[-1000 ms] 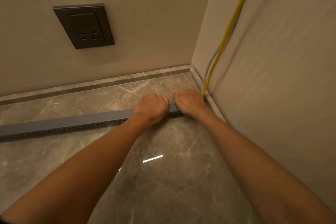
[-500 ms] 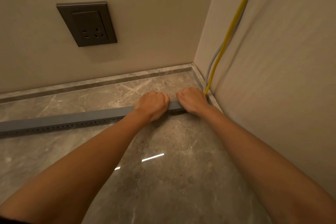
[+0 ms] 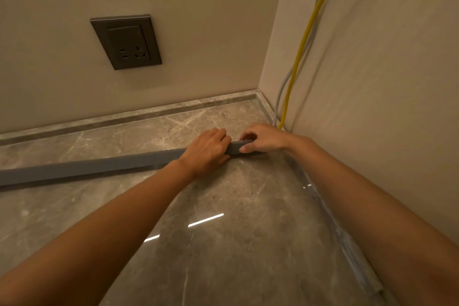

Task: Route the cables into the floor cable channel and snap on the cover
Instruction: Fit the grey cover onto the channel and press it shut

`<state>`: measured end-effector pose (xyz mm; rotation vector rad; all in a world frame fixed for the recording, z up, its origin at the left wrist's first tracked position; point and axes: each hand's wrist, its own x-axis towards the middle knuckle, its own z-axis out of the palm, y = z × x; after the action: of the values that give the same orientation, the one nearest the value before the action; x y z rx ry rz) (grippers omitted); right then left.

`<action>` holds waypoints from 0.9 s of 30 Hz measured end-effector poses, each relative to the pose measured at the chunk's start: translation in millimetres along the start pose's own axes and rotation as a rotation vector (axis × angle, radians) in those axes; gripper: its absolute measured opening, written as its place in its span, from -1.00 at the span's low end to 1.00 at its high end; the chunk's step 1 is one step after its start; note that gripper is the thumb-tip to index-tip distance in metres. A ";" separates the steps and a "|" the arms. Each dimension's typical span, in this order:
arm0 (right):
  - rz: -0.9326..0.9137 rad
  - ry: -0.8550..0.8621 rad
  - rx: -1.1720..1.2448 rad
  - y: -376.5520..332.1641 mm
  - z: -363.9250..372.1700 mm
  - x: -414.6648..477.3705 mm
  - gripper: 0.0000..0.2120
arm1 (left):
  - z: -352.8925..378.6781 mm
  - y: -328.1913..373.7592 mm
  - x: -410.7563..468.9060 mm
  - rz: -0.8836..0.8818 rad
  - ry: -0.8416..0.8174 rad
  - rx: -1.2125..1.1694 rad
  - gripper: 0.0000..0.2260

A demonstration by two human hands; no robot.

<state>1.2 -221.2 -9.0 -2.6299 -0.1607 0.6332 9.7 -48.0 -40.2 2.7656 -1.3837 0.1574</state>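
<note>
A long grey cable channel (image 3: 99, 165) lies across the marble floor, running from the left edge toward the right wall. My left hand (image 3: 206, 150) wraps over the channel near its right end. My right hand (image 3: 263, 140) pinches the channel's end, thumb on the near face and fingers over the top. A yellow cable (image 3: 301, 42) and a grey cable (image 3: 284, 82) hang down the right wall and reach the floor just behind my right hand. Where they enter the channel is hidden by the hand.
A dark wall socket (image 3: 126, 42) sits on the back wall above the floor. A stone skirting (image 3: 124, 117) runs along the back wall. Another grey strip (image 3: 352, 248) lies along the foot of the right wall. The floor is glossy marble.
Both hands have loosened from pressing down on the channel. The right hand now pinches its end with the thumb showing. The channel's perforated side no longer shows.
</note>
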 end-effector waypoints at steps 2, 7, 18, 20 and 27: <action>-0.017 0.012 -0.045 1.0 0.5 -3.4 -0.66 | 2.0 4.3 -2.0 -0.047 0.003 -0.001 -0.69; -0.041 0.064 -0.164 5.4 8.1 -4.5 -0.63 | -0.9 12.4 -0.6 -0.151 -0.007 -0.067 -0.70; -0.083 0.164 -0.329 6.3 20.7 -10.0 -0.65 | -14.7 16.5 10.8 -0.143 -0.179 0.021 -0.70; -0.087 0.174 -0.333 5.5 22.2 -11.2 -0.64 | -15.5 19.4 10.6 -0.150 -0.175 0.030 -0.69; -0.057 0.145 -0.257 11.2 18.9 -15.8 -0.64 | -10.1 24.9 5.3 -0.172 -0.091 0.005 -0.69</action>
<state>-21.4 -227.4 -22.5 -2.8940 -0.2898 0.4248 -7.8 -66.3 -29.7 2.9123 -1.1557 0.0291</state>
